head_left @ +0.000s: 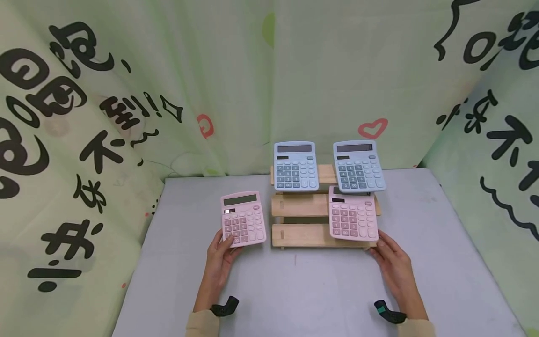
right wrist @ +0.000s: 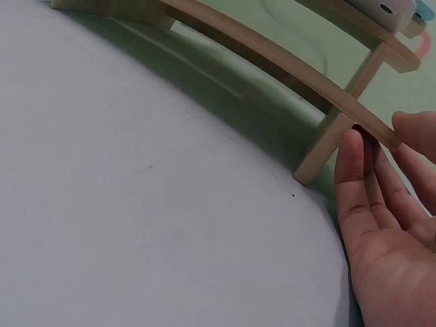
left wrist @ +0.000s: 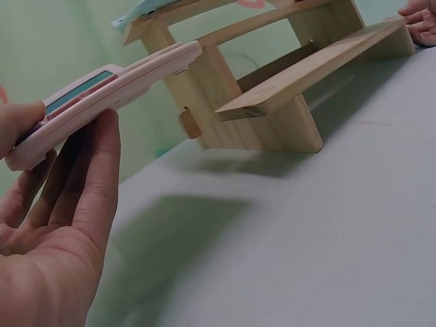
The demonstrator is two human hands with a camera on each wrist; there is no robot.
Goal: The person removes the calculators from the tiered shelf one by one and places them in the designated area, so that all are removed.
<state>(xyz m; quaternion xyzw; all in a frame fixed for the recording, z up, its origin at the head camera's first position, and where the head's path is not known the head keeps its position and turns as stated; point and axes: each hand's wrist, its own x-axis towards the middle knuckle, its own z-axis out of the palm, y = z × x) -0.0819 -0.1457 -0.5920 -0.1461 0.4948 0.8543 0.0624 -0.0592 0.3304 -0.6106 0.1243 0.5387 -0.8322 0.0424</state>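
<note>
My left hand holds a pink calculator by its lower edge, thumb on the keys' side and fingers beneath. In the left wrist view that calculator is raised above the table, left of a wooden rack. At the rack's front right corner, my right hand grips the end of the lowest slat, its fingers under the wood. Just above this hand, a second pink calculator leans on the rack. Two light blue calculators stand on the top tier, the right one slightly tilted.
The rack stands on a pale grey-white table. Light green curtains with black lettering and red drawings hang behind and at both sides. Black straps sit at both wrists, beside beige sleeves.
</note>
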